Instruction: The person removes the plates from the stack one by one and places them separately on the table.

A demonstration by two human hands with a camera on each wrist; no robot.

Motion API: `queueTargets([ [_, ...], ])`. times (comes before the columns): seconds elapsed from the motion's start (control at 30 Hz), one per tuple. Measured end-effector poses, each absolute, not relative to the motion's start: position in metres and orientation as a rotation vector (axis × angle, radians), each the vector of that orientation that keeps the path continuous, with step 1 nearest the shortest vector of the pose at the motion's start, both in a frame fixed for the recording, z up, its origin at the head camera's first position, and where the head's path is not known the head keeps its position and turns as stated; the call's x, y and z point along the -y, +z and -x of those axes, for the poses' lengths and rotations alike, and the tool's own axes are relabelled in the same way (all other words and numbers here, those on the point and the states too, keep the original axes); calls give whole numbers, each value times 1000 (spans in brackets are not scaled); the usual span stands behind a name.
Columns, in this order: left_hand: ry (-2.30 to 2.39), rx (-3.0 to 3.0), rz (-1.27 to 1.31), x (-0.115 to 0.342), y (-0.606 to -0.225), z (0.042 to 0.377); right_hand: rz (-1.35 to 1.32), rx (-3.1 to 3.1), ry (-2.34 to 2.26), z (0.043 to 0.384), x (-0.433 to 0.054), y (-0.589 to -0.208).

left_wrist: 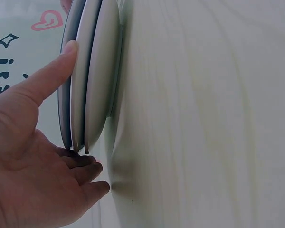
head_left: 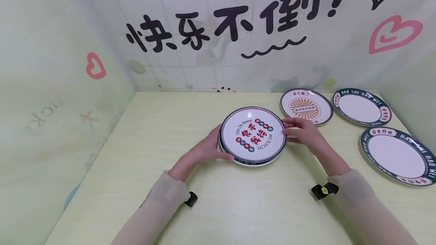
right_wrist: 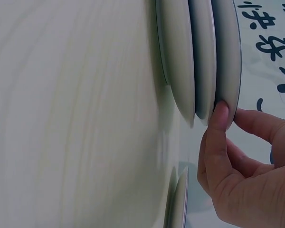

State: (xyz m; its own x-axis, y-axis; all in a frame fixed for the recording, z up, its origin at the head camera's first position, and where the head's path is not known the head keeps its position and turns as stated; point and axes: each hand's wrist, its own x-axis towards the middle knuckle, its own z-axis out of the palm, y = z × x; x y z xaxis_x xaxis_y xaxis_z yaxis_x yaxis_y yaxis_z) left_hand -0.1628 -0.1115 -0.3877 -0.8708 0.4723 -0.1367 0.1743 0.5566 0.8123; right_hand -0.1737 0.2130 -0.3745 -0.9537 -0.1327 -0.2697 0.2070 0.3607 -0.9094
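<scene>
A stack of three round plates sits on the table before me, with the bottom plate (left_wrist: 100, 80) and the middle plate (right_wrist: 203, 61) tucked under the top one. White with a dark rim, the top plate (head_left: 253, 134) carries red characters and small coloured circles. At its right edge, my right hand (head_left: 301, 133) pinches the rim between thumb and fingers. My left hand (head_left: 208, 147) rests against the stack's left side, its extended thumb (left_wrist: 61, 66) across the rims and the other fingers at the far side of the edge.
Beyond my right hand lies a plate with an orange sunburst print (head_left: 306, 107). Two dark-rimmed plates lie on the right side, one at the back (head_left: 361, 107) and one nearer (head_left: 396, 156). Printed cloth (head_left: 190, 71) walls the table at the back and sides.
</scene>
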Motion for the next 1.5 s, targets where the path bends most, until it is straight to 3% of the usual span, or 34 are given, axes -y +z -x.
queueTargets([
  [1.5, 1208, -2477, -520, 111, -387, 162, -160, -2298, -1627, 172, -230, -363],
])
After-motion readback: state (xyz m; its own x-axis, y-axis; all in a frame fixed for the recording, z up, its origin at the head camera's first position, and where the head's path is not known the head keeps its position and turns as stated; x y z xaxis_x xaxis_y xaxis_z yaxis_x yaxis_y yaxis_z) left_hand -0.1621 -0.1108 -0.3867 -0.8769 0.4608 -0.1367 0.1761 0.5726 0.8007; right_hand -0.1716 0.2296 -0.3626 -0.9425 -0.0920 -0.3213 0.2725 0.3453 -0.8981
